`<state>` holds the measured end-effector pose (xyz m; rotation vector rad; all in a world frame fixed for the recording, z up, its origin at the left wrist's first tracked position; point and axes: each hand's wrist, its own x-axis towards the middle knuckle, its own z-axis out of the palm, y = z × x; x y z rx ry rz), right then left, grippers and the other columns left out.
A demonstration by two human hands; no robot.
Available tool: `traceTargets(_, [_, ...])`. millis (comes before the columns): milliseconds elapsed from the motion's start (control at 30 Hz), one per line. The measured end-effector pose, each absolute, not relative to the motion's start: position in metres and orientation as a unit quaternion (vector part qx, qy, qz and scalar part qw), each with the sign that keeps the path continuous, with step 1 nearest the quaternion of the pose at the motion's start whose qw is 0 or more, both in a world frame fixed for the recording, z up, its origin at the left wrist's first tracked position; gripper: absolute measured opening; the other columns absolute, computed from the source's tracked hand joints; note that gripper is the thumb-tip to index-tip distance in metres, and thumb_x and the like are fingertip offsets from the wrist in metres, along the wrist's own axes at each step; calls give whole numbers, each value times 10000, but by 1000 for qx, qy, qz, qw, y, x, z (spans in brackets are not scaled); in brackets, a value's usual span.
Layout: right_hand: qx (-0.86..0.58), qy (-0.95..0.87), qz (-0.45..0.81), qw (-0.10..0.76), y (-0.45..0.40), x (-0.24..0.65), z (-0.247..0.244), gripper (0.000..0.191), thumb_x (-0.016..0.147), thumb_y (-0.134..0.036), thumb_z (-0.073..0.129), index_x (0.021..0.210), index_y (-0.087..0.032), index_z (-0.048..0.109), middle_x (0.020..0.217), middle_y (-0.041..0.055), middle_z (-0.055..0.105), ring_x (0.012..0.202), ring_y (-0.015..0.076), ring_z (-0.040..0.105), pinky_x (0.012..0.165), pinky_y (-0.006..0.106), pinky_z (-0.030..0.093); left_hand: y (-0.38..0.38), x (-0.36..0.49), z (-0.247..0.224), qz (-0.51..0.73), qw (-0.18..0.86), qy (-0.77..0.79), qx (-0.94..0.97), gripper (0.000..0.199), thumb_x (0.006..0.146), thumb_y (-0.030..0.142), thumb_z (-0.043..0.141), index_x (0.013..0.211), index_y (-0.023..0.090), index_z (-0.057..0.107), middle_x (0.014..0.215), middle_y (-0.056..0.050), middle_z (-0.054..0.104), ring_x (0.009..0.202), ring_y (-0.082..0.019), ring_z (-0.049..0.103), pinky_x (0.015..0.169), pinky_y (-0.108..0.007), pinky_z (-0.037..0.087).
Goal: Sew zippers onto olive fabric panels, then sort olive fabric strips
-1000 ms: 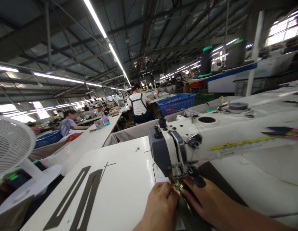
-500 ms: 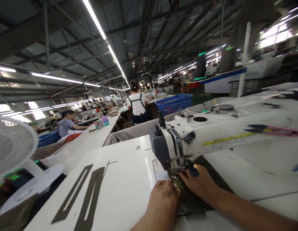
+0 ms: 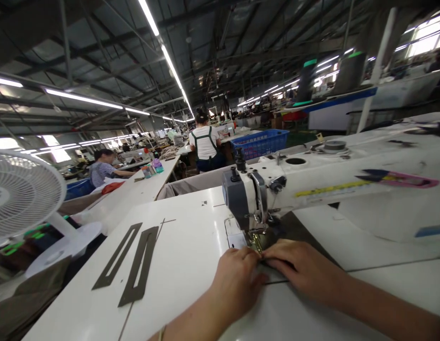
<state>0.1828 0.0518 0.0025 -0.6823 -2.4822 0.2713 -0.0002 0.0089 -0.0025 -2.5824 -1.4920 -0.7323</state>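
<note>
A white and dark-grey sewing machine (image 3: 246, 196) stands over the white table. Dark olive fabric (image 3: 305, 237) lies under and behind its needle area. Just in front of the presser foot, my left hand (image 3: 239, 279) has its fingers closed on the fabric's near edge. My right hand (image 3: 301, 265) pinches the same edge from the right, its fingertips close to those of my left hand. Two slotted olive fabric pieces, one (image 3: 116, 255) and another (image 3: 143, 265), lie flat on the table to the left.
A white fan (image 3: 59, 222) stands at the left. Pink-handled snips (image 3: 411, 179) and a yellow tape (image 3: 329, 188) are on the machine arm. Behind the machine is a blue basket (image 3: 260, 144). Two people sit farther off, one in white (image 3: 205, 144), one in stripes (image 3: 101, 174).
My right hand has come back from beside the needle toward me and now meets my left hand at the fabric's edge. Less fabric shows in front of the machine. The view has shifted slightly.
</note>
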Motion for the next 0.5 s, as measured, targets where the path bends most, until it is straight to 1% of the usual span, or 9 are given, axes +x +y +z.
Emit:
traceTargets(67, [-243,-925,67,286,51,182,-3,327,822,-59,402,928,-180,686,918,48,705,828,168,661,759,281,561,10,4,-12,-228,97,-479,-842,105,738,111,602,829,162,618,776,-31,679,639,-197,639,603,-333,557])
traceTargets(100, [-228,-926,24,300,49,183,-9,348,808,-46,390,972,-147,679,963,74,701,865,181,661,778,293,561,11,6,-17,-235,131,-459,-847,91,760,87,564,798,153,614,748,-35,673,620,-191,638,582,-321,555])
traceTargets(167, [-200,-922,-68,324,45,185,-22,382,791,-26,370,1034,-84,659,1036,119,680,930,198,653,810,301,556,11,7,-25,-263,182,-416,-851,113,807,78,509,801,133,608,760,-52,674,649,-196,652,585,-315,559])
traceTargets(233, [-192,-919,-112,326,43,186,-31,398,792,-14,358,1051,-73,654,1057,118,672,952,191,647,821,276,548,11,7,-27,-287,198,-395,-850,156,851,81,458,823,126,604,795,-61,678,693,-199,665,604,-312,565])
traceTargets(367, [-187,-918,-98,334,46,182,-29,435,775,13,322,1017,-77,672,1037,103,681,943,175,650,842,247,528,14,2,-18,-283,193,-382,-858,183,884,106,423,828,121,596,783,-64,672,671,-194,664,606,-312,571])
traceTargets(500, [-192,-911,-84,356,54,174,-25,442,766,31,302,976,-55,683,1021,122,684,937,187,652,850,255,523,22,-1,-11,-280,204,-376,-859,200,863,54,412,785,126,582,742,-53,657,610,-169,640,583,-286,561])
